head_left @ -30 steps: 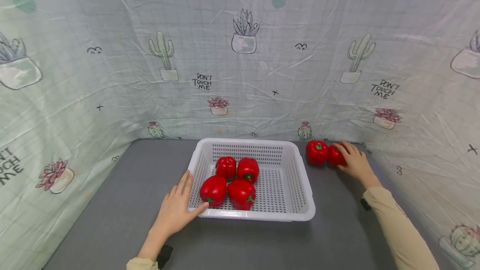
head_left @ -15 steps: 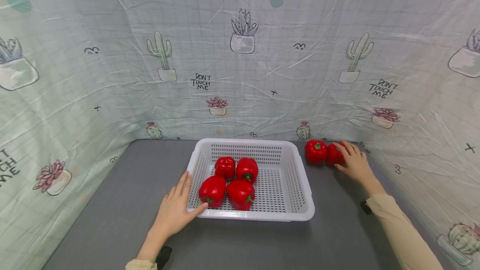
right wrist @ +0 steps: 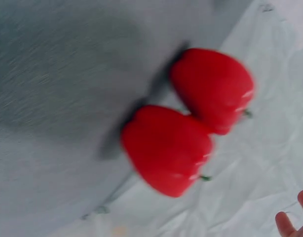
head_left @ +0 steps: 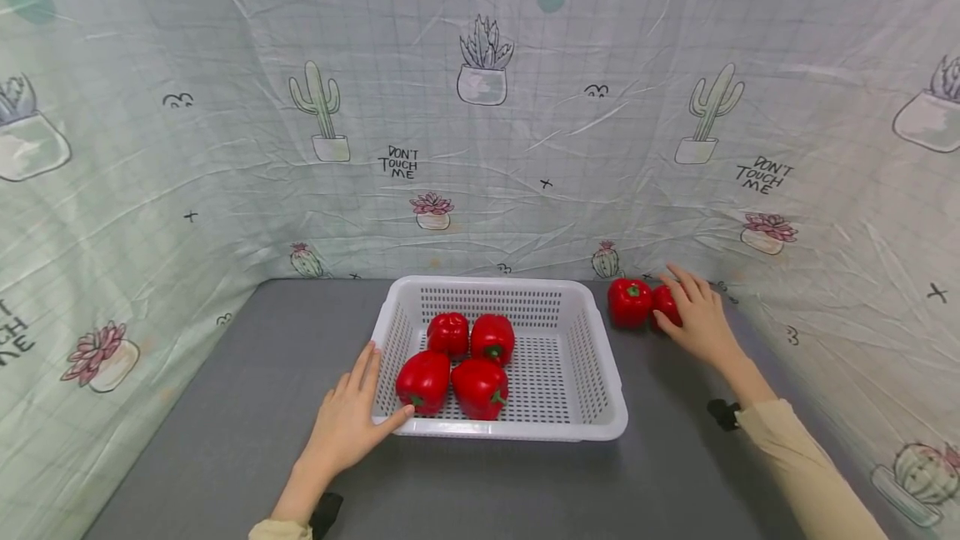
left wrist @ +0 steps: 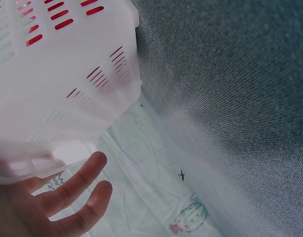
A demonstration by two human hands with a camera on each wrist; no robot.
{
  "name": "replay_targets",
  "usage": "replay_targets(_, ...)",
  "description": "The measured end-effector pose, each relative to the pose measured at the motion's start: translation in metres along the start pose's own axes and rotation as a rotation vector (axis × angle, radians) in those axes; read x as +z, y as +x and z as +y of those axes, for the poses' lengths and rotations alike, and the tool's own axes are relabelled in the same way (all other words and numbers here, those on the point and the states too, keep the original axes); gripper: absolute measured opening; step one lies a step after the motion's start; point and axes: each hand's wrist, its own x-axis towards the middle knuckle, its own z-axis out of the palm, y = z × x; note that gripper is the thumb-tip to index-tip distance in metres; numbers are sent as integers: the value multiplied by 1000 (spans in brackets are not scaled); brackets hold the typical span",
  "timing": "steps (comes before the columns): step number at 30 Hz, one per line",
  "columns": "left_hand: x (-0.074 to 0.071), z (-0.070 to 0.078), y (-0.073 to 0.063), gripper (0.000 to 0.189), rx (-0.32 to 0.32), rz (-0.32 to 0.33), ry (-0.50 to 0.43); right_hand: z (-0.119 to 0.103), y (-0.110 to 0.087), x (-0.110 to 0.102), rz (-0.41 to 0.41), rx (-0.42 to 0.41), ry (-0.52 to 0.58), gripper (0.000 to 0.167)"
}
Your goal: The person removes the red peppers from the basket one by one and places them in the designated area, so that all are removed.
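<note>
Several red bell peppers (head_left: 480,388) lie in the left half of a white slotted plastic basket (head_left: 517,430). My left hand (head_left: 343,423) rests at the basket's front left corner, fingers stretched along the left rim and thumb over the front rim. In the left wrist view its fingers (left wrist: 85,177) show beside the basket's rim. Behind the basket's right side, two more bell peppers stand side by side: the left pepper (head_left: 630,302) and the right pepper (head_left: 664,307). Above the right one hovers my right hand (head_left: 701,325), fingers spread and loosely bent, partly hiding it. The right wrist view shows a gap between fingers and peppers.
The grey tabletop (head_left: 510,490) carries everything. A pale curtain (head_left: 510,148) printed with cactus drawings rises behind it and on both sides. The two loose peppers sit close to the curtain at the back right.
My right hand has lifted slightly off the right pepper, its fingers spreading wider. The left hand stays on the basket, and the peppers have not moved.
</note>
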Motion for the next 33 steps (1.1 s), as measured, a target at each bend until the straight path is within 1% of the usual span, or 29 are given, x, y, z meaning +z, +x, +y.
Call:
replay_targets(6,0,-1,-1,94,8,8,-3,-25,8,-11,52,-74,39,52)
replay_targets(14,0,-1,-1,94,1,-4,-5,-59,21,-25,93,-168,73,53)
replay_targets(21,0,-1,-1,93,8,13,-3,-92,35,-39,140,-270,103,54)
replay_targets(29,-1,-1,-1,93,4,12,-2,-133,56,-46,176,-340,149,51)
replay_targets(33,0,0,-1,93,8,13,-2,-153,66,-43,187,-359,156,51)
